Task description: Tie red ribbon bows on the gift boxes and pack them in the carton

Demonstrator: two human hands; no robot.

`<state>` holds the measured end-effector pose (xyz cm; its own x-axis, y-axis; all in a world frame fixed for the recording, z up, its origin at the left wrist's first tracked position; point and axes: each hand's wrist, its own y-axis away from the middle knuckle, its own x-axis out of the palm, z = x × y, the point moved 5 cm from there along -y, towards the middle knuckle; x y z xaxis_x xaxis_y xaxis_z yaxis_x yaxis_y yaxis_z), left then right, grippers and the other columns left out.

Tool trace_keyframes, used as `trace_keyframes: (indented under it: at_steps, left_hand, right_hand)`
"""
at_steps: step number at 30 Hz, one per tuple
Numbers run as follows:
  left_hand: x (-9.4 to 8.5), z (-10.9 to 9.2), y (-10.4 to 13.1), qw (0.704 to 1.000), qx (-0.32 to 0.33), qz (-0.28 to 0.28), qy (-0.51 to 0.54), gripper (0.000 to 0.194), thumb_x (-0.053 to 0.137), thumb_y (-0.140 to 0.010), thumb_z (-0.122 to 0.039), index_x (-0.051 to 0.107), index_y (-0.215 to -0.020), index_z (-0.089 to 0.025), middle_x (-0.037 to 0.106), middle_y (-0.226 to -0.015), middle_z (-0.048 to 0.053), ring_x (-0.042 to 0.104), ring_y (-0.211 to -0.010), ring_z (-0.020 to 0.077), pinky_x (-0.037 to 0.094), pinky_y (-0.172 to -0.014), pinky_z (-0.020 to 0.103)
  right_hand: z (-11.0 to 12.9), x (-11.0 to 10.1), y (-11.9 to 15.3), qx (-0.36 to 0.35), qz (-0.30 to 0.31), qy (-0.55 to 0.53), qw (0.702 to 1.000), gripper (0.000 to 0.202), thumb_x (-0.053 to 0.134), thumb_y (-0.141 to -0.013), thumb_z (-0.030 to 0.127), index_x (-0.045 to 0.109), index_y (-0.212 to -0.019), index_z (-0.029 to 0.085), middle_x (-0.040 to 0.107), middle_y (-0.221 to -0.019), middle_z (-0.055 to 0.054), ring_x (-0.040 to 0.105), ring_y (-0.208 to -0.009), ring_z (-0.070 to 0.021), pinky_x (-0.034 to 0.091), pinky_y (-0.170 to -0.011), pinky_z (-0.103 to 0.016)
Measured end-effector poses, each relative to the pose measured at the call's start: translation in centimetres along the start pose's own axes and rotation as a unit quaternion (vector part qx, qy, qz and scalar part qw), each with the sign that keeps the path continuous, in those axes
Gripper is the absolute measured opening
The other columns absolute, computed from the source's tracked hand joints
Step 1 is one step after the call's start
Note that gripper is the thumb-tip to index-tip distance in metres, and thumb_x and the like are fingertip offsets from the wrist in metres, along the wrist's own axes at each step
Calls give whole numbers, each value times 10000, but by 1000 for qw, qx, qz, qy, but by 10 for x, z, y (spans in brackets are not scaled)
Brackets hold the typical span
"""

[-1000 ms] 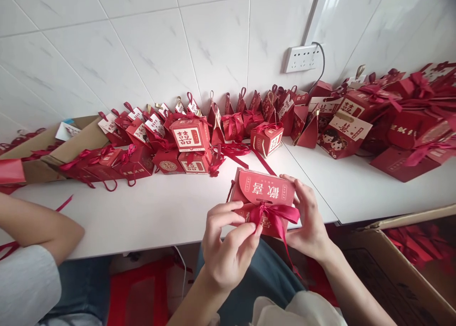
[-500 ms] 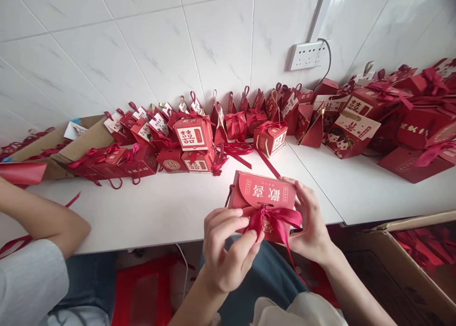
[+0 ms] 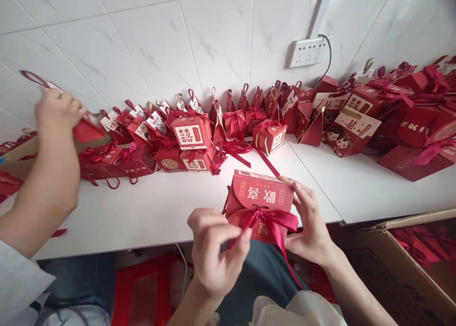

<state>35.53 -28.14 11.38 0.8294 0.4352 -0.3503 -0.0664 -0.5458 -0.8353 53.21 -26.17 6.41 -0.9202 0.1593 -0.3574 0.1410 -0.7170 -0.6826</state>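
My left hand [image 3: 213,250] pinches a ribbon tail [image 3: 238,235]; my right hand [image 3: 308,224] cups the red box [image 3: 261,197]. A hard tug could undo the bow [image 3: 274,217].

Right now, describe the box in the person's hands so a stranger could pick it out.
On the white table, look at the near edge, in front of the row of red boxes along the tiled wall. The red box is between the left hand and right hand, alone there, its ribbon being tied.
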Motion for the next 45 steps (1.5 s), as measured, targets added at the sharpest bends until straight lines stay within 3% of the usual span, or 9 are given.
trace_keyframes:
  at_steps: [4, 11, 17, 21, 24, 29, 34, 37, 45]
  left_hand:
    - [2, -23, -2, 988, 135, 27, -73, 113, 664, -742, -131, 580, -781, -195, 534, -640, -32, 534, -694, 122, 402, -768, 341]
    - [4, -18, -3, 996, 85, 22, -5, 94, 645, -759, -132, 575, -789, -188, 544, -655, -22, 527, -687, 127, 414, -731, 346]
    - [9, 38, -4, 991, -127, -25, 33, 86, 605, -794, -148, 541, -753, -191, 548, -664, -24, 542, -638, 109, 455, -611, 247]
    - [22, 80, -2, 955, -296, 34, -3, 181, 584, -808, -325, 552, -694, -189, 583, -653, -19, 570, -642, 119, 459, -621, 228]
    - [40, 93, 0, 939, -328, 99, 8, 243, 557, -808, -400, 547, -688, -189, 604, -677, -3, 591, -673, 145, 463, -620, 243]
    - [94, 80, 8, 950, -189, 244, 38, 174, 509, -827, -332, 564, -736, -195, 640, -711, 17, 618, -705, 186, 495, -703, 332]
    - [136, 68, 35, 967, -44, 248, 46, 148, 445, -856, -253, 567, -917, -195, 658, -891, 60, 636, -878, 209, 510, -797, 381]
    - [148, 74, 52, 965, 11, 260, 33, 171, 471, -849, -266, 573, -971, -203, 662, -975, 71, 624, -992, 238, 515, -835, 406]
    - [147, 86, 53, 957, 4, 284, 65, 177, 451, -868, -303, 604, -823, -226, 691, -882, 40, 664, -887, 209, 565, -725, 341]
  right_hand:
    - [0, -1, 0, 5, -3, 3, 1000, 981, 751, -711, 242, 128, -1461, 350, 311, -1398, -128, 336, -1320, -349, 447, -999, -535]
    - [-1, 0, 1, 11, -1, 13, 1000, 989, 747, -715, 270, 105, -1461, 362, 305, -1401, -125, 332, -1320, -346, 447, -998, -534]
    - [0, -3, -2, 17, 47, 52, 997, 980, 733, -732, 263, 92, -1470, 342, 328, -1390, -131, 351, -1313, -329, 452, -1002, -506]
    - [-6, -10, -2, 64, 68, 88, 992, 970, 718, -743, 311, 81, -1475, 315, 330, -1384, -147, 400, -1274, -320, 476, -976, -495]
    - [-13, -25, 0, 99, 47, 92, 990, 978, 718, -736, 319, 77, -1474, 307, 342, -1372, -146, 419, -1258, -309, 500, -950, -476]
    - [-20, -67, 7, 133, -11, 125, 983, 910, 699, -747, 290, 131, -1455, 342, 352, -1356, -115, 413, -1267, -297, 517, -922, -464]
    - [-19, -107, 15, 175, -81, 163, 968, 851, 734, -709, 266, 260, -1407, 372, 352, -1380, -94, 416, -1268, -297, 488, -945, -468]
    - [-24, -127, 26, 249, -156, 33, 955, 831, 765, -680, 306, 307, -1372, 358, 440, -1363, -89, 456, -1248, -297, 495, -929, -457]
    - [-34, -145, 52, 402, -264, -412, 774, 361, 633, -767, 493, 594, -1012, 231, 730, -952, -42, 698, -860, -208, 576, -752, -335]
